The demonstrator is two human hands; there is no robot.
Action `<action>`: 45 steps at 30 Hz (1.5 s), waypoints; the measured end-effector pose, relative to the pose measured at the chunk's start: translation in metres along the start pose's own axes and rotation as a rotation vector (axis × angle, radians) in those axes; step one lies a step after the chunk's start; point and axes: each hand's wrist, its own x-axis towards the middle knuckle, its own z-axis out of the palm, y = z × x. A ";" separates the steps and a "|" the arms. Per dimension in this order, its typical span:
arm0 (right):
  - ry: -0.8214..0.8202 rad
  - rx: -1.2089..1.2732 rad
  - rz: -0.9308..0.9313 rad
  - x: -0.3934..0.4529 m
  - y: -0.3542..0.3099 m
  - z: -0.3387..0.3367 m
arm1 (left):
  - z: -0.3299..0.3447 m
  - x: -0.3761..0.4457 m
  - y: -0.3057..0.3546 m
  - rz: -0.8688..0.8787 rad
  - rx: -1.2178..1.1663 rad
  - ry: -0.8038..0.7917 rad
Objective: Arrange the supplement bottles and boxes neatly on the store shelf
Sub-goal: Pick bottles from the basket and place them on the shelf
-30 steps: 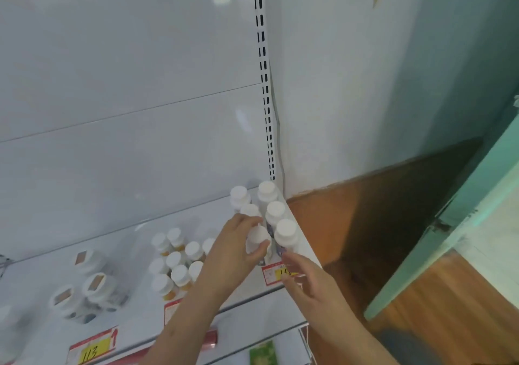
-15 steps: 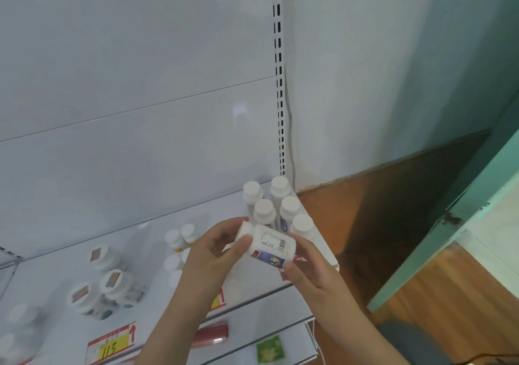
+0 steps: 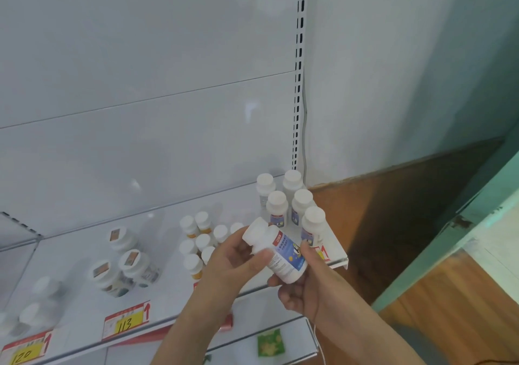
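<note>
A white supplement bottle [image 3: 280, 252] with a blue and red label lies tilted on its side in front of the shelf [image 3: 84, 266], cap pointing up-left. My left hand [image 3: 233, 263] grips its cap end and my right hand [image 3: 306, 288] holds its base from below. Behind it, at the shelf's right end, several matching white-capped bottles [image 3: 292, 201] stand upright in two rows. To their left is a cluster of smaller white-capped bottles with orange bases [image 3: 196, 241], partly hidden by my left hand.
Three wide white jars [image 3: 126, 260] sit mid-shelf, and blurred bottles [image 3: 36, 305] stand at far left. Yellow price tags [image 3: 126, 322] line the front edge. A green packet [image 3: 271, 343] lies on the lower shelf. A wooden floor and a teal door [image 3: 463, 238] are to the right.
My left hand lifted one bottle out of the right-hand group. Both hands then turned it onto its side, and its label has rotated to show the blue face.
</note>
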 end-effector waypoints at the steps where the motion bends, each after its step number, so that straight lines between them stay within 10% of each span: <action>1: 0.015 0.019 -0.019 -0.001 0.001 0.002 | 0.000 0.001 0.000 0.004 -0.003 0.016; 7: 0.129 -0.211 -0.217 -0.006 0.004 0.003 | -0.003 0.003 -0.002 0.001 0.004 0.088; 17: 0.000 0.056 0.033 -0.006 0.008 0.012 | -0.004 -0.003 -0.001 -0.041 -0.049 -0.042; 24: 0.151 -0.346 -0.291 -0.005 0.009 0.007 | -0.004 0.003 -0.002 -0.028 -0.019 0.036; 30: -0.015 0.056 0.022 -0.006 0.002 0.011 | -0.010 0.006 -0.007 -0.034 -0.041 -0.087; 39: 0.145 -0.540 -0.369 -0.008 0.000 0.009 | -0.008 0.011 -0.007 -0.020 0.024 0.023; 45: 0.017 -0.203 -0.172 -0.005 0.003 0.011 | -0.008 0.005 -0.004 -0.100 -0.009 -0.080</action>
